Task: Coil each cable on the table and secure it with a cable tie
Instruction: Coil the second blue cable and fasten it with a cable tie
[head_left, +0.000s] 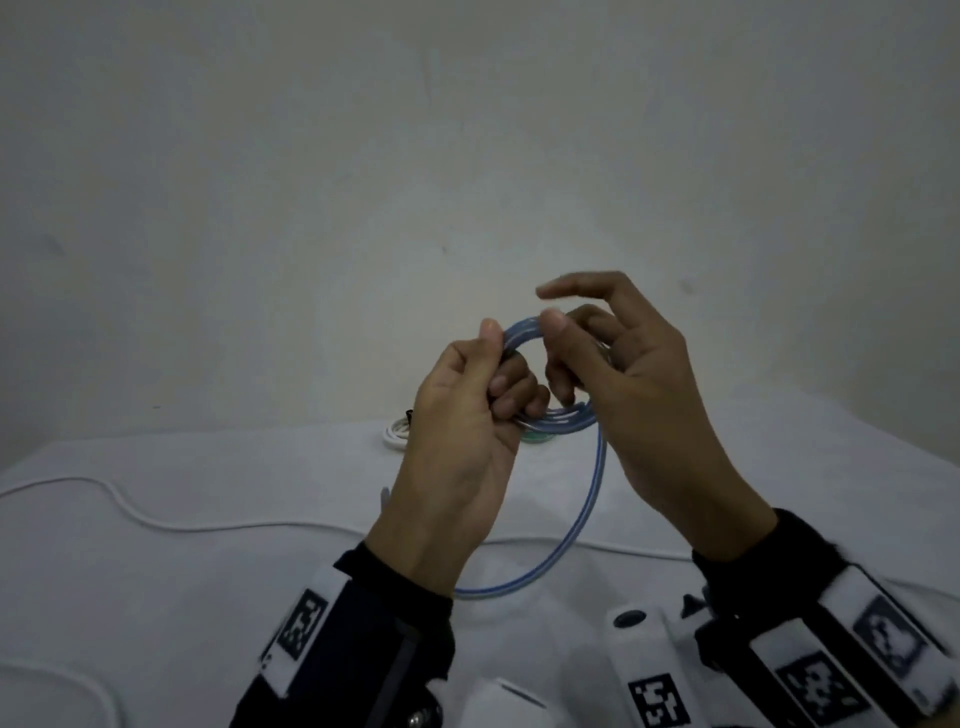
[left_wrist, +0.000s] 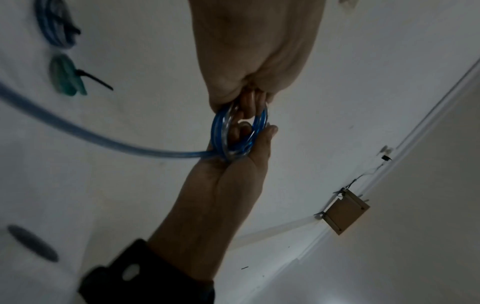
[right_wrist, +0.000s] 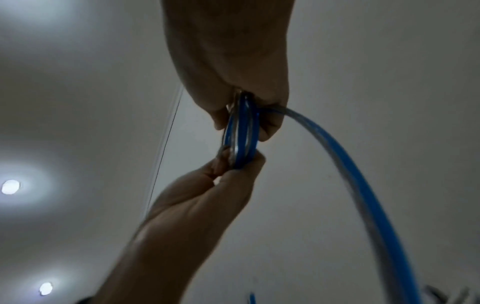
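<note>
While both hands' grip clamps the blue cable (head_left: 524, 332) coil, loose end hangs w/ slack above table (head_left: 156, 597).

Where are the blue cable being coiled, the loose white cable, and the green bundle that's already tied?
blue cable (head_left: 519, 332): head view, top of the coil.
white cable (head_left: 208, 526): head view, stretch lying on the table.
green bundle (left_wrist: 63, 79): left wrist view, middle of its loops.

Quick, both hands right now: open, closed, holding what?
Left hand: closed, holding the blue cable coil.
Right hand: closed, thumb and fingers pinching the same coil.
</note>
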